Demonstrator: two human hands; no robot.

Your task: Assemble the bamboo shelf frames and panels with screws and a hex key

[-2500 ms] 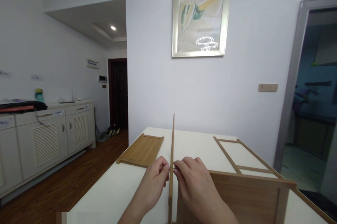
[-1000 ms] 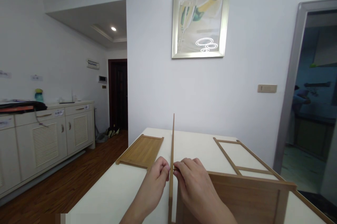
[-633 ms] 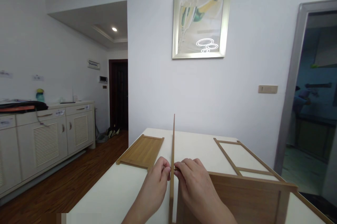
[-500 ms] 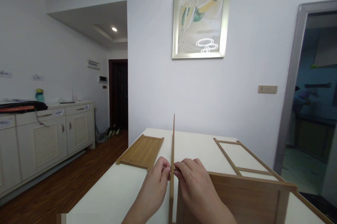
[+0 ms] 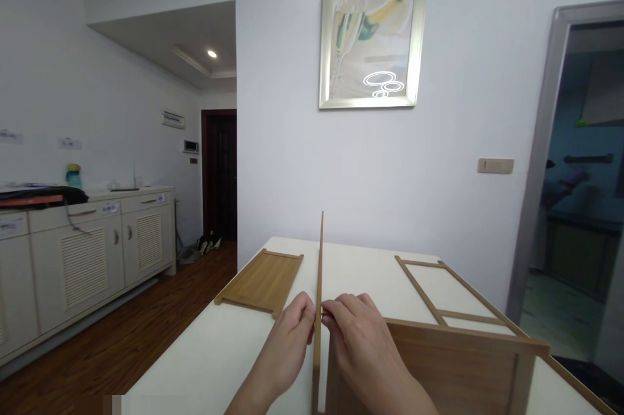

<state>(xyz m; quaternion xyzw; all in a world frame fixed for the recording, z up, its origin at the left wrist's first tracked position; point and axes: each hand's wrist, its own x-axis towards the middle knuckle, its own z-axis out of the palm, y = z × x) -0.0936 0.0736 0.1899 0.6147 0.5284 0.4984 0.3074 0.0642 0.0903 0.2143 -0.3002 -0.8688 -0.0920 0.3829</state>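
In the head view, the edge-on wooden piece stood between your two hands and ran away from you, its far tip showing against the wall. Your left grip was just left of it with the fingers curled in; you could not tell whether they pinched anything, as the fingertips were turned away. Your right grip was just right of it, thumb and forefinger brought together on a small slim piece, too small to name, at the wood's right side.

You had four larger wooden pieces: that edge-on one, one slatted panel lying flat to the left, one broad panel at the right, and one open frame lying beyond it. Your right grip covered part of the broad panel, and you could not tell whether it joined the edge-on piece.

The slatted panel lay along the left edge of the bench, and the open frame by the right edge. You had room on the white surface at your near left and, farther off, between the edge-on piece and the open frame.
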